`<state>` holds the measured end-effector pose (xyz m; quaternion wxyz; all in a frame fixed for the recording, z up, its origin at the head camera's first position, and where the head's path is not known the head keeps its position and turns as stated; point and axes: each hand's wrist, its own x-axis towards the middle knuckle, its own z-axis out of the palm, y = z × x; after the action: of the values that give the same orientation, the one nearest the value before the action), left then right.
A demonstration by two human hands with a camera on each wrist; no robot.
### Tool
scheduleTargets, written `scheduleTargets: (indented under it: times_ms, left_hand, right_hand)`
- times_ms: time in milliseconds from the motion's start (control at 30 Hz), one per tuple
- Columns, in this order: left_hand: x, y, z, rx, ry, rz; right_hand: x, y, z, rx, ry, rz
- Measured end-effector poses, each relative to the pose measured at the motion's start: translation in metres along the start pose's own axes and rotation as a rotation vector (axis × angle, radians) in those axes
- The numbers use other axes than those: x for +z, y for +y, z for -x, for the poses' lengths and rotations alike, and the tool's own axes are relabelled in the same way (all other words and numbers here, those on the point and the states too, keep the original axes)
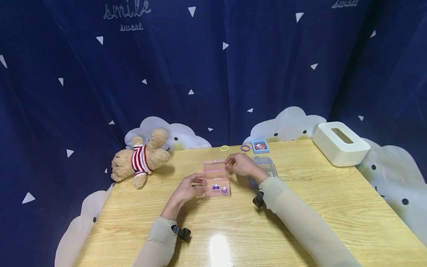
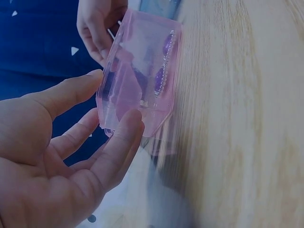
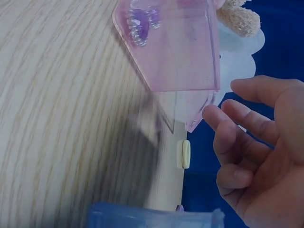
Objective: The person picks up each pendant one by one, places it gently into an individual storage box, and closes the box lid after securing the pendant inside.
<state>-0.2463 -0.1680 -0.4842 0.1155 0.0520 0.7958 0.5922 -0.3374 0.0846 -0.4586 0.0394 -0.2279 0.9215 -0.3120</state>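
A clear pink box [image 1: 216, 187] stands on the table with its lid [image 1: 215, 165] raised at the far side. Two purple, bead-edged ornaments [image 1: 220, 189] lie inside it. My left hand [image 1: 189, 189] holds the box's left end, thumb at the upper edge and a fingertip against the end wall in the left wrist view. At the lid's right edge is my right hand [image 1: 241, 164]. Its fingers [image 3: 221, 135] are loosely bent, with fingertips close by the lid and nothing gripped between them.
A bluish clear box [image 1: 265, 163] is partly hidden by the right forearm. Behind lie a yellow ring [image 1: 224, 148], a purple ring [image 1: 245, 148] and a small blue-framed square [image 1: 260, 146]. A teddy bear [image 1: 141, 157] lies far left; a white tissue box [image 1: 341, 144] stands far right.
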Motion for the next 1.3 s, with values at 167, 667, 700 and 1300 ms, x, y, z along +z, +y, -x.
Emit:
scheduleTargets:
  times_ms: [167,667,700,1300]
  left_hand:
    - [0.0001,-0.0018,-0.001,0.003,0.001,-0.002]
    - [0.0003,0.0034,-0.001,-0.013,0.009,-0.015]
    - [0.0002,0.0036,-0.0011,-0.015,0.01,-0.018]
    - [0.0008,0.0029,-0.0014,-0.026,0.023,-0.038]
  right_hand:
    - [0.0011,0.0009,-0.0031,0.007,-0.001,0.003]
    - [0.0071,0.0014,-0.0077,0.054,0.005,-0.015]
    - [0.0071,0.0014,-0.0076,0.055,0.007,-0.017]
    - [-0.0013,-0.0007,-0.0012,0.028,0.067,-0.142]
